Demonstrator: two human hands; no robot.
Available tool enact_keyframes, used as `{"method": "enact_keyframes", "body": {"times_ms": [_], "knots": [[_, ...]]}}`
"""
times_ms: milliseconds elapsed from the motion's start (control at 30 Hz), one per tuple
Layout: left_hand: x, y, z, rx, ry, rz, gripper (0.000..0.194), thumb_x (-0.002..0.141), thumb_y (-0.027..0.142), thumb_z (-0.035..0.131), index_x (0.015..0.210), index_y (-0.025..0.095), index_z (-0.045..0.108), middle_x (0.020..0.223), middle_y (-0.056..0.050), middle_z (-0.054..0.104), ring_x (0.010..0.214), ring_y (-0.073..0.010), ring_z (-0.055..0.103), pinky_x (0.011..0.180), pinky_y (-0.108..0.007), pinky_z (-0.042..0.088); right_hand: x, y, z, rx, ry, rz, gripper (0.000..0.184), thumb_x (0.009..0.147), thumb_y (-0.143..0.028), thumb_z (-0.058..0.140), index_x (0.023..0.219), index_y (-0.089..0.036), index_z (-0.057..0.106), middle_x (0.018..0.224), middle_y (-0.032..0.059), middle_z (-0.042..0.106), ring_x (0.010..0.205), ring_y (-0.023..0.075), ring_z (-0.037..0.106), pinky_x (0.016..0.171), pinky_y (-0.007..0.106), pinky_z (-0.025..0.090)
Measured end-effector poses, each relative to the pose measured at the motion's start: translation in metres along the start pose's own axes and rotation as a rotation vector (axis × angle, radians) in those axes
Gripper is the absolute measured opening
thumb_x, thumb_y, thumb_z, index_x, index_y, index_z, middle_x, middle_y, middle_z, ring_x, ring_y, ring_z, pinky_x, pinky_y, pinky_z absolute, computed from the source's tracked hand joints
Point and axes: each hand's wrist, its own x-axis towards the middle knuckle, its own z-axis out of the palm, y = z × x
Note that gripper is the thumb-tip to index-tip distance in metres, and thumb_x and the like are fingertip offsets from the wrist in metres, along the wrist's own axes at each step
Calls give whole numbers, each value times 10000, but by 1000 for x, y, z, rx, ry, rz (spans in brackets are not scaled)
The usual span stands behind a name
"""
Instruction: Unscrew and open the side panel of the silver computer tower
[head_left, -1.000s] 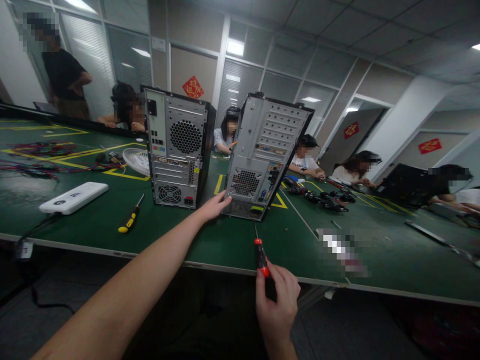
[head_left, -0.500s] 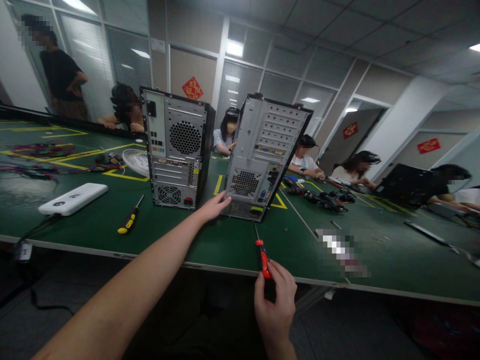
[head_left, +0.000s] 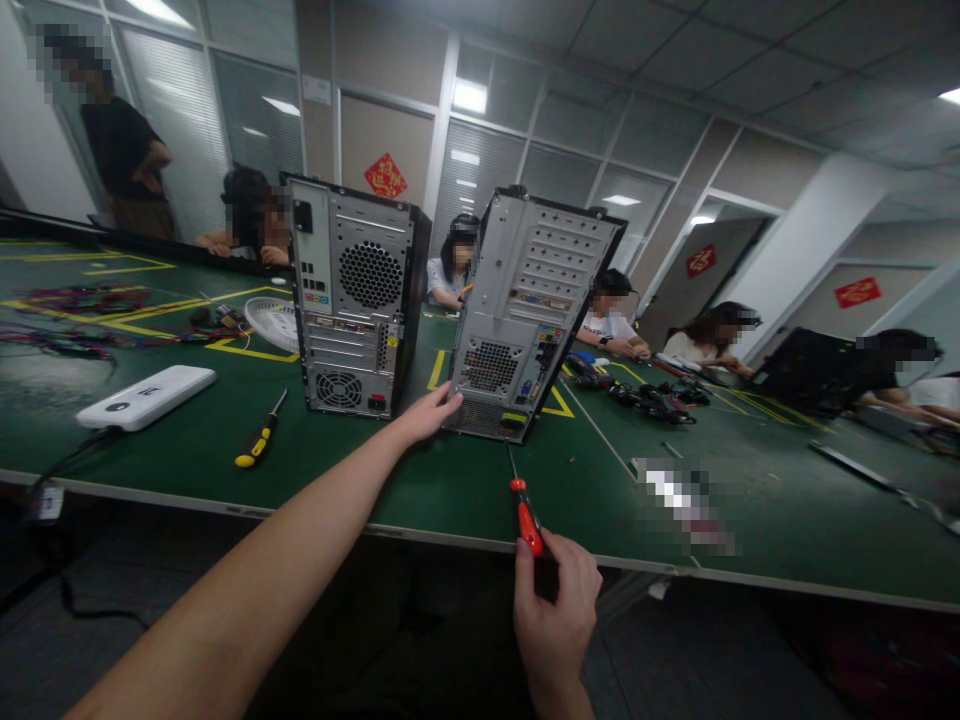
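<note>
Two computer towers stand rear-side toward me on a green table (head_left: 450,500). My left hand (head_left: 427,413) reaches out with its fingers resting against the lower left corner of the tilted grey tower (head_left: 536,300). The black-framed tower (head_left: 352,290) stands upright just to its left. My right hand (head_left: 555,610) is closed round the handle of a red and black screwdriver (head_left: 525,515) at the table's near edge, with the shaft pointing at the grey tower's base.
A yellow-handled screwdriver (head_left: 259,437) and a white flat device (head_left: 146,396) lie to the left. A white fan guard (head_left: 274,320) and coloured cables lie further back. Black cables (head_left: 660,400) sit to the right. Several people sit or stand around the table's far side.
My right hand has slid slightly back along the screwdriver handle and dropped a little. My left hand stays at the grey tower's corner.
</note>
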Motion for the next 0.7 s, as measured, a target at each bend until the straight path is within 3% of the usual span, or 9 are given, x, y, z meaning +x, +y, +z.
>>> {"method": "enact_keyframes", "body": {"times_ms": [500, 700], "knots": [[-4, 9, -2, 29, -14, -33, 700, 957, 673, 538, 1540, 285, 554, 1520, -62, 633, 1461, -305, 538, 1266, -471, 361, 2, -7, 0, 53, -16, -63, 394, 960, -102, 680, 1332, -231, 691, 1184, 115, 679, 1072, 252, 667, 917, 450, 560], [-4, 6, -2, 18, -5, -23, 684, 954, 667, 550, 1534, 305, 562, 1513, -50, 640, 1452, -300, 548, 1264, -473, 371, 1, -4, 2, 60, -24, -7, 374, 959, -189, 713, 1327, -178, 649, 1225, 155, 665, 1133, 287, 648, 958, 486, 539]]}}
